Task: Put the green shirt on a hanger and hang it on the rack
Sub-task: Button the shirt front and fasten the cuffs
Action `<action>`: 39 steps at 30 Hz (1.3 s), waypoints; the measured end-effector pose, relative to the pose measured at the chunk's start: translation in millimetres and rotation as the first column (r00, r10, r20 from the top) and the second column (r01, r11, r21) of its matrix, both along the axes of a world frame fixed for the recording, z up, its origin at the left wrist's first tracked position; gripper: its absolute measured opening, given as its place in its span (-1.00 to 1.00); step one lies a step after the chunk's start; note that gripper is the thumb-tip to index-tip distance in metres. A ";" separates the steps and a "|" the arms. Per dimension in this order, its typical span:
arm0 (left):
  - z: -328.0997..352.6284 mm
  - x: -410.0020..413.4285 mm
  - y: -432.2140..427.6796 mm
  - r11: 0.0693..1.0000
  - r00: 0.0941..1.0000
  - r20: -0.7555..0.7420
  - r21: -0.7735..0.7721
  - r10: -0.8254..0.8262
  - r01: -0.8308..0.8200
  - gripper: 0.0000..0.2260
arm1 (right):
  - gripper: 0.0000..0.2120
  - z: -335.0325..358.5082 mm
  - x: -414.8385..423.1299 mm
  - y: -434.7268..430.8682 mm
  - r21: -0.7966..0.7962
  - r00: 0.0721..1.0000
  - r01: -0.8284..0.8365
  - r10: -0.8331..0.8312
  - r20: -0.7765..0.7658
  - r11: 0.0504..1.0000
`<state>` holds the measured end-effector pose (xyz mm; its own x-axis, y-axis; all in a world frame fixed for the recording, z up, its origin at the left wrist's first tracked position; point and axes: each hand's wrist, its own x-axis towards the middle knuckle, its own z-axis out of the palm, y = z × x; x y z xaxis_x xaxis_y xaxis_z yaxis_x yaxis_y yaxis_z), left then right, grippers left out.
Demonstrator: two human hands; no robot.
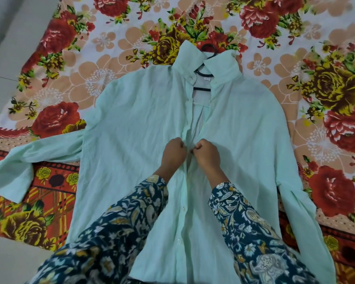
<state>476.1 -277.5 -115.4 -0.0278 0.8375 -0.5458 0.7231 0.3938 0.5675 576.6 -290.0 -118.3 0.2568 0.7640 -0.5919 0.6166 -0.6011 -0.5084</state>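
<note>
On floral sheet (115, 64): both hands (190, 153) pinching green shirt (131, 140) placket.

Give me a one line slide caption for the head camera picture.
Both hands, left and right, button the green shirt, already on a black hanger, laid on a floral bedsheet.

I see a floral bedsheet (111, 64) with red and yellow roses on peach, spread flat over a pale grey floor (6, 58).
</note>
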 end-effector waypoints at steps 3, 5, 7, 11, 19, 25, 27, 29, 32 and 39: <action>-3.0 -18.7 3.8 0.956 0.921 0.265 -0.152 0.286 -0.253 -0.78 | -0.84 2.6 -4.3 0.7 -0.001 0.999 -0.022 0.022 0.043 1.000; -0.8 -24.8 3.0 0.920 0.843 0.378 -0.235 0.384 -0.314 -0.77 | -0.85 2.0 -5.3 2.6 0.017 0.995 0.090 -0.089 -0.042 0.996; 1.7 -26.4 2.7 0.911 0.798 0.445 -0.263 0.407 -0.318 -0.77 | -0.86 2.5 -7.6 5.0 0.010 0.953 0.240 -0.233 -0.191 0.971; 6.3 -24.0 0.6 0.923 0.791 0.478 -0.252 0.381 -0.292 -0.76 | -0.75 8.2 -10.7 6.7 -0.060 0.888 0.331 -0.332 -0.318 0.942; 16.8 -24.5 -7.8 0.947 0.779 0.543 -0.238 0.315 -0.217 -0.81 | -0.86 15.2 -10.9 2.8 0.002 0.890 0.354 -0.336 -0.308 0.935; 16.9 -23.2 -0.1 0.976 0.840 0.507 -0.184 0.194 -0.114 -0.83 | -0.85 22.4 -13.0 -7.1 0.072 0.930 0.271 -0.242 -0.275 0.960; 18.1 -19.2 5.7 0.984 0.864 0.485 -0.167 0.137 -0.063 -0.81 | -0.86 23.6 -12.7 -7.2 0.102 0.951 0.247 -0.221 -0.216 0.964; 19.2 -17.8 11.7 0.984 0.864 0.492 -0.177 0.104 -0.017 -0.79 | -0.83 21.1 -10.6 -5.6 0.110 0.946 0.281 -0.256 -0.200 0.953; 19.7 -21.0 17.6 0.978 0.865 0.496 -0.205 0.074 0.034 -0.76 | -0.81 13.8 -5.0 -4.7 0.083 0.925 0.347 -0.326 -0.193 0.934; 13.6 -2.8 43.3 0.997 0.993 0.100 0.018 -0.070 0.069 -0.87 | -0.82 13.7 11.3 26.7 0.163 0.922 0.375 -0.347 -0.174 0.913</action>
<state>473.2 -234.1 -101.8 0.0847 0.8434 -0.5305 0.6876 0.3358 0.6438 587.9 -263.3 -104.7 0.4624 0.7358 -0.4947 0.2913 -0.6530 -0.6991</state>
